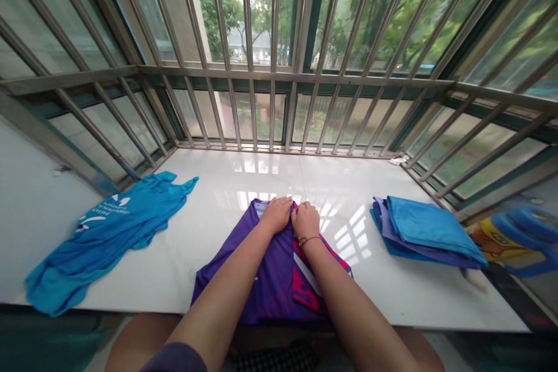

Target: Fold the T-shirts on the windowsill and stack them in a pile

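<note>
A purple sports shirt (274, 270) lies in front of me on the white ledge, its near end reaching the front edge. Its right part is turned over and shows a pink and red pattern with a pale stripe. My left hand (278, 215) is closed on the cloth at the shirt's far edge. Close beside it, my right hand (306, 221), with a thin bracelet at the wrist, has its fingers curled over the same edge where purple meets pink. The fingertips are partly hidden. My forearms cover some of the shirt.
A crumpled blue shirt (126, 215) with white print lies on the left of the white ledge (344, 177). Folded blue and purple clothes (429, 226) are stacked at right, beside a blue-lidded yellow jug (514, 238). Metal window bars (274, 75) enclose the ledge's back and sides.
</note>
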